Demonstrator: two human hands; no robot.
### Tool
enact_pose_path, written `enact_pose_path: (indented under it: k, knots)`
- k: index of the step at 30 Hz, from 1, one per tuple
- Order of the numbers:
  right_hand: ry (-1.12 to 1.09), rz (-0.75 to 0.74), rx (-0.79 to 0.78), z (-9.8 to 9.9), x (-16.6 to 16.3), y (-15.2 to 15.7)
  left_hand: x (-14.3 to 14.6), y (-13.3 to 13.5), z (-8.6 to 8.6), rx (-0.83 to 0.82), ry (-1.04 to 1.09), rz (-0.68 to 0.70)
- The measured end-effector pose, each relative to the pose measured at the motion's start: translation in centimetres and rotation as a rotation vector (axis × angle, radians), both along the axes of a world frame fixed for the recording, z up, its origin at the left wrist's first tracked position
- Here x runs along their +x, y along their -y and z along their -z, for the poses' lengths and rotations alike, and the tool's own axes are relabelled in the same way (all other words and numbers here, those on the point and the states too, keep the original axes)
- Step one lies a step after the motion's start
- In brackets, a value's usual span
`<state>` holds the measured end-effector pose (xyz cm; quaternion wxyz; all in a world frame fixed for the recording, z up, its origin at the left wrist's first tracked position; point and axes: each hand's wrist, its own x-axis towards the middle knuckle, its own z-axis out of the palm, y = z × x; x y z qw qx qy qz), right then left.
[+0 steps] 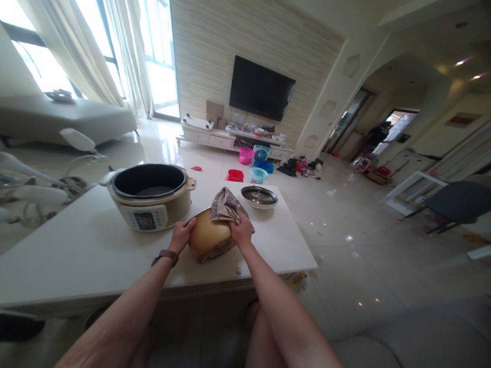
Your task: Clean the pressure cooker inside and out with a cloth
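A gold-coloured inner pot [207,236] lies tilted on its side on the white table [76,250]. My left hand [182,234] grips its left wall, fingers curled round it. My right hand [241,230] presses a grey-brown cloth [225,204] against the pot's upper right side. The cooker body [150,196], beige with a dark inside and a front control panel, stands just left of the pot. A metal lid [259,196] rests upside down to the right of the cloth.
The table's right edge [303,240] drops to a glossy tiled floor. Coloured plastic baskets [258,175] sit on the floor beyond. A TV [261,88] hangs over a low cabinet. A dark chair [456,202] stands at the right, a grey sofa [65,120] at the left.
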<state>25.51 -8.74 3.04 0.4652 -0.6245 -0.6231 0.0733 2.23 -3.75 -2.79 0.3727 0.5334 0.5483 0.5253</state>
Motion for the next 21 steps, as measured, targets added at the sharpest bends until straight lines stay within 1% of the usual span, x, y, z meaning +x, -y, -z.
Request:
enact_pose_path:
  k: [4, 9, 14, 18, 21]
  knots:
    - [0.002, 0.001, 0.003, 0.0, -0.2, 0.1, -0.1, 0.4, -0.1, -0.002, 0.015, 0.010]
    - [0.013, -0.011, 0.001, -0.2, -0.5, 0.8, -0.3, 1.0, 0.4, -0.007, 0.025, -0.009]
    - [-0.015, 0.031, -0.015, -0.3, -0.2, 2.9, 0.1, 2.1, 0.2, -0.040, 0.020, 0.058]
    - [0.000, 0.024, 0.016, -0.5, -0.3, 4.8, 0.3, 3.6, 0.0, -0.053, 0.051, 0.079]
    - [-0.008, 0.017, 0.044, -0.7, -0.5, 5.5, 0.2, 4.3, 0.1, -0.064, 0.062, 0.101]
